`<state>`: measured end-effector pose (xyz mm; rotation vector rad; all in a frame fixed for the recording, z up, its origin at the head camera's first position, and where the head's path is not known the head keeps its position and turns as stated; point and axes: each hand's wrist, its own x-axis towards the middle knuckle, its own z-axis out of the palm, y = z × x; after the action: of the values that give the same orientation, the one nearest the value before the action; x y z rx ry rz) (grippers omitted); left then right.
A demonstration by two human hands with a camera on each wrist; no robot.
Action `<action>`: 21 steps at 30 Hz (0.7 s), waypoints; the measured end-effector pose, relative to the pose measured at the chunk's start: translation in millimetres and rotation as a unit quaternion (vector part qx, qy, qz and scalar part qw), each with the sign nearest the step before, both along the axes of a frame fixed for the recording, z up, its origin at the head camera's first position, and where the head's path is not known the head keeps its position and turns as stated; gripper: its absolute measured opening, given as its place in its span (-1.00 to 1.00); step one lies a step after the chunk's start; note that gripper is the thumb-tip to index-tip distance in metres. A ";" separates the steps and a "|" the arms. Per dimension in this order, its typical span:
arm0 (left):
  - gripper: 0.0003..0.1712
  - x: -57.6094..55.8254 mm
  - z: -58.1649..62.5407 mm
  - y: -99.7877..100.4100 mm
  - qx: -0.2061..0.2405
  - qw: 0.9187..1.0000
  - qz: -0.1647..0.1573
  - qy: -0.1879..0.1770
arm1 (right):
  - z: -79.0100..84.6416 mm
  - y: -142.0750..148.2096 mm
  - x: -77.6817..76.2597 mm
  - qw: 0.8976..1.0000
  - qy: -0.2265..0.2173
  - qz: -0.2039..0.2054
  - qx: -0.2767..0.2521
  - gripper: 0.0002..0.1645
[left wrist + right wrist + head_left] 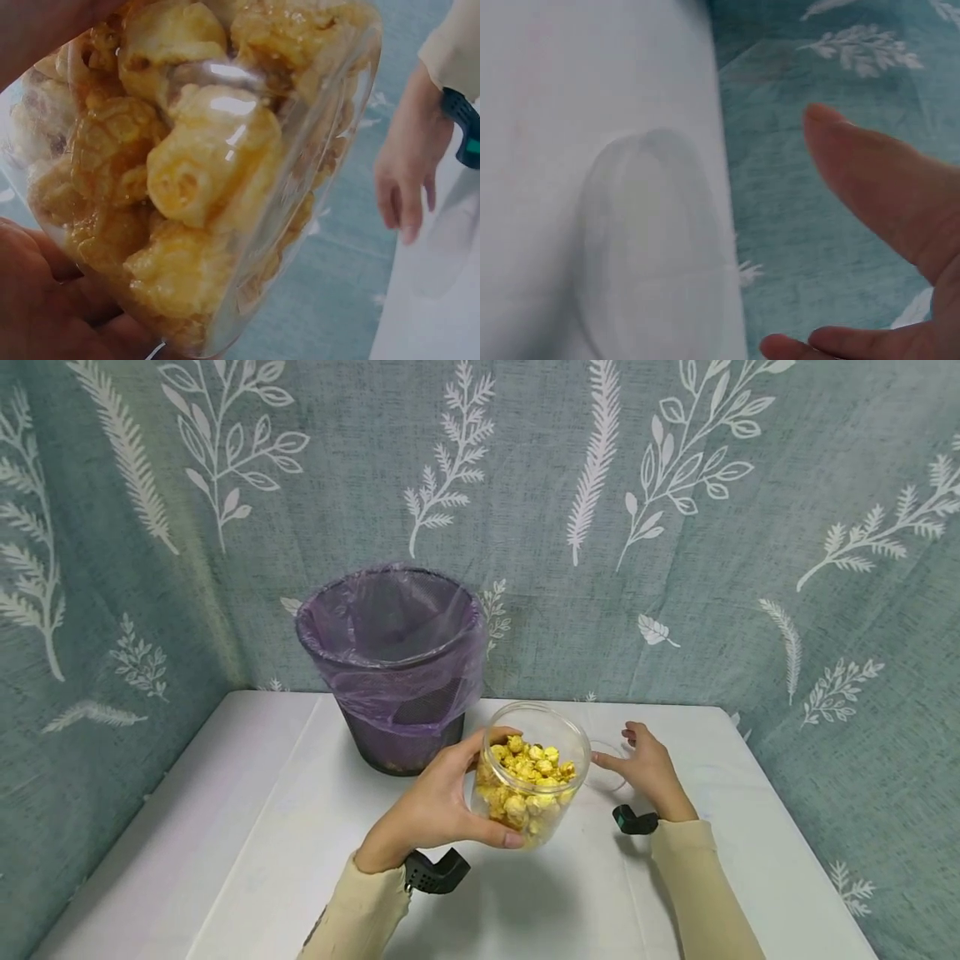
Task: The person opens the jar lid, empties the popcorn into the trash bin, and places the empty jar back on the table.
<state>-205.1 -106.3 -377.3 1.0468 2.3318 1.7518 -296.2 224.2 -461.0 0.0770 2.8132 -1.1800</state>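
My left hand (442,802) grips a clear plastic jar (536,714) from its left side, thumb across the near side and fingers behind. Yellow caramel popcorn (528,768) fills the lower part of the jar, which is held tilted above the table with its mouth uncovered. In the left wrist view the popcorn (210,157) shows large through the jar wall. Right of the jar, my right hand (648,768) is empty, thumb and fingers apart. Beneath it lies a round clear lid (611,785) on the table, also seen in the right wrist view as a pale disc (656,225).
A black mesh bin (375,735) lined with a purple plastic bag (405,693) stands at the back left of the white table (255,860). Behind and beside the table hangs a green leaf-patterned curtain (525,510). Each wrist wears a black camera band.
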 end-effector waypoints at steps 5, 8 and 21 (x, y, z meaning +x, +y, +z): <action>0.12 0.6 1.3 0.6 -0.005 1.000 -0.006 0.009 | 7.7 1.6 4.4 0.996 0.058 -0.004 -0.062 0.13; 0.12 1.1 3.5 -0.7 -0.008 1.000 0.000 0.010 | 16.5 -5.0 5.4 0.991 0.091 0.001 -0.098 0.09; 0.11 8.6 14.8 -10.1 0.009 1.000 -0.017 0.014 | 104.3 -62.6 -18.2 0.927 0.208 0.132 -0.281 -0.26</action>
<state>-196.4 -116.4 -362.5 1.1143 2.3027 1.7621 -314.3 161.6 -356.7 -0.6393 2.5309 -2.0584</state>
